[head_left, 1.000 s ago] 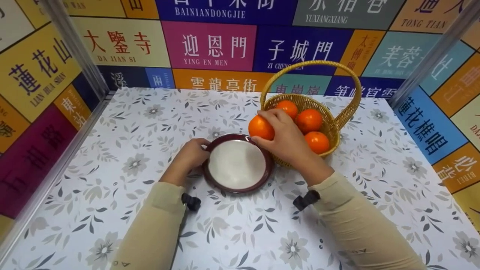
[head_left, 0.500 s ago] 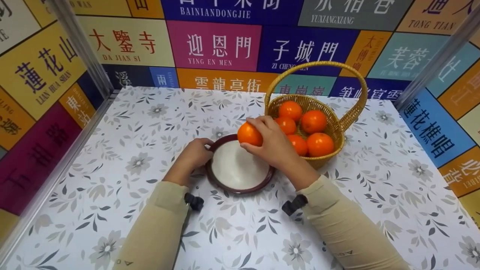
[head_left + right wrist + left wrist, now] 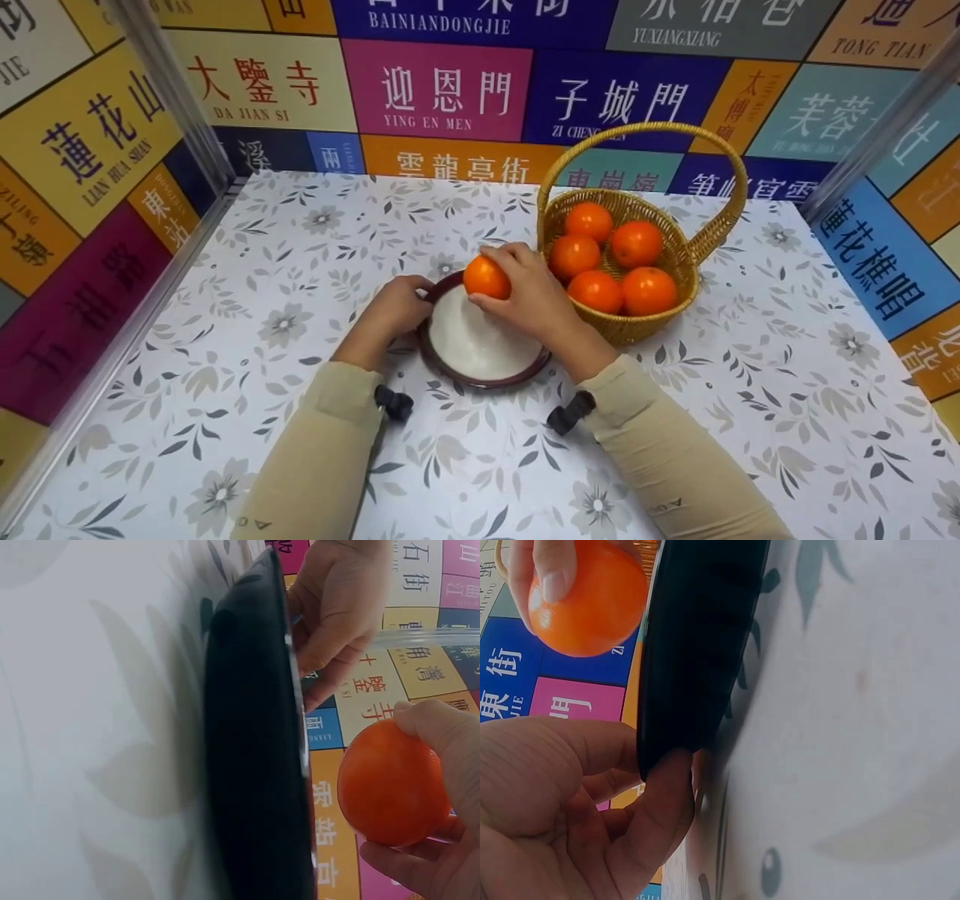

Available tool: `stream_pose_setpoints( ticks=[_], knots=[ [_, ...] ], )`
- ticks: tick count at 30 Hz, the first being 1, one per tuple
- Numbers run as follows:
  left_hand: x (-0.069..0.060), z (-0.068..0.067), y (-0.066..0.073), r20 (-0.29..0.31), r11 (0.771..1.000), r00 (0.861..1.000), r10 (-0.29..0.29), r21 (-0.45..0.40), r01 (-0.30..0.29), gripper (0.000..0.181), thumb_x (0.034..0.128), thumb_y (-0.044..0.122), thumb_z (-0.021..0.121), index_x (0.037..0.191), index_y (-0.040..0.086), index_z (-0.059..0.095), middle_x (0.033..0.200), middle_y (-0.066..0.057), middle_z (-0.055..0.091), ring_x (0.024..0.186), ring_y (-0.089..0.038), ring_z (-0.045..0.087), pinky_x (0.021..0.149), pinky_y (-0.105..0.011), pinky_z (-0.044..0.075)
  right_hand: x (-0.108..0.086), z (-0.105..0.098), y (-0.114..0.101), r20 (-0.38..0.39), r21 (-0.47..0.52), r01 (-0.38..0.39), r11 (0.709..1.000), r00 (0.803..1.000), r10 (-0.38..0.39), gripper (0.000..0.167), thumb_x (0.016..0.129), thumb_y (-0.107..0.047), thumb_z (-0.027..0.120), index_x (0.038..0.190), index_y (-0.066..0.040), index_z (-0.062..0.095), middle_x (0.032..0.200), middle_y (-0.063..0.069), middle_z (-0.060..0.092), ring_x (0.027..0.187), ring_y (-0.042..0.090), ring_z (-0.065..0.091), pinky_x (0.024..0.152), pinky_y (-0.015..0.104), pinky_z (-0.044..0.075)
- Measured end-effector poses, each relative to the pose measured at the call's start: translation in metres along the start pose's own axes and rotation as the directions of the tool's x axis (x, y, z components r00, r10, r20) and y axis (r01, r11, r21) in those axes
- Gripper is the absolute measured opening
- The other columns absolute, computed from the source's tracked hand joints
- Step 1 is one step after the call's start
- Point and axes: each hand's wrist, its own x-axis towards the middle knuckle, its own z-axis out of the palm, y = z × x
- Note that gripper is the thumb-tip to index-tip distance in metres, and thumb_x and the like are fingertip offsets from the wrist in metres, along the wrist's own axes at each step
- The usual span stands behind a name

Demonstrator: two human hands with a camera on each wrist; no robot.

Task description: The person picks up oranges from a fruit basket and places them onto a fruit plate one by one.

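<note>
A round plate (image 3: 480, 352) with a white middle and dark red rim lies on the table. My left hand (image 3: 396, 309) pinches its left rim; in the left wrist view the thumb (image 3: 667, 791) is against the plate's dark outer side (image 3: 697, 645). Over the far part of the plate, my right hand (image 3: 538, 301) grips an orange (image 3: 486, 278) between thumb and fingers. The right wrist view shows this orange (image 3: 391, 784) apart from the plate's edge. To the right stands a woven basket (image 3: 637, 330) with several oranges (image 3: 636, 244) inside.
The basket's tall arched handle (image 3: 739, 191) rises close beyond the right hand. A floral cloth (image 3: 300, 247) covers the table. Printed panels (image 3: 439, 90) wall it in at the back and both sides, with clear corner strips (image 3: 184, 112).
My right hand has carried the orange leftward from the basket's edge to above the plate, uncovering more oranges in the basket. The left hand stays at the plate's rim.
</note>
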Motion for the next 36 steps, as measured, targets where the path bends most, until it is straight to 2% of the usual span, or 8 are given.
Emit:
stream_pose_setpoints(
  ticks=[5, 12, 23, 36],
  knots=[
    [0.0, 0.002, 0.0, 0.001, 1.0, 1.0, 0.007, -0.001, -0.007, 0.042, 0.0902, 0.009, 0.061, 0.132, 0.009, 0.068, 0.118, -0.014, 0.072, 0.104, -0.028, 0.065, 0.096, -0.041, 0.052, 0.001, 0.008, 0.002, 0.001, -0.006, -0.001, 1.0, 1.0, 0.001, 0.07, 0.088, -0.05, 0.079, 0.149, -0.023, 0.057, 0.136, 0.01, 0.056, 0.121, 0.03, 0.058, 0.105, 0.044, 0.053],
    [0.001, 0.001, -0.001, -0.002, 1.0, 1.0, 0.013, 0.001, -0.013, 0.043, 0.0912, 0.01, 0.061, 0.133, 0.008, 0.067, 0.118, -0.015, 0.072, 0.101, -0.027, 0.064, 0.091, -0.039, 0.053, 0.004, 0.012, 0.0, 0.026, 0.01, -0.015, 1.0, 1.0, 0.015, 0.071, 0.088, -0.049, 0.079, 0.15, -0.022, 0.056, 0.137, 0.01, 0.056, 0.121, 0.029, 0.058, 0.105, 0.043, 0.052],
    [0.002, 0.0, -0.001, 0.004, 1.0, 1.0, 0.01, 0.002, -0.01, 0.04, 0.0921, 0.011, 0.062, 0.132, 0.009, 0.068, 0.116, -0.014, 0.072, 0.098, -0.027, 0.064, 0.088, -0.038, 0.053, 0.007, 0.018, 0.001, 0.091, 0.012, -0.059, 0.998, 0.994, 0.057, 0.074, 0.089, -0.051, 0.078, 0.152, -0.023, 0.053, 0.143, 0.01, 0.053, 0.124, 0.03, 0.057, 0.106, 0.046, 0.052],
    [0.001, 0.0, -0.002, 0.01, 1.0, 1.0, 0.012, -0.015, -0.012, 0.04, 0.0917, 0.011, 0.061, 0.131, 0.008, 0.068, 0.117, -0.014, 0.072, 0.101, -0.027, 0.064, 0.091, -0.039, 0.053, 0.008, 0.022, 0.001, 0.137, -0.023, -0.075, 0.997, 0.988, 0.077, 0.08, 0.091, -0.056, 0.073, 0.16, -0.029, 0.042, 0.154, 0.009, 0.049, 0.133, 0.032, 0.055, 0.112, 0.048, 0.048]
  ],
)
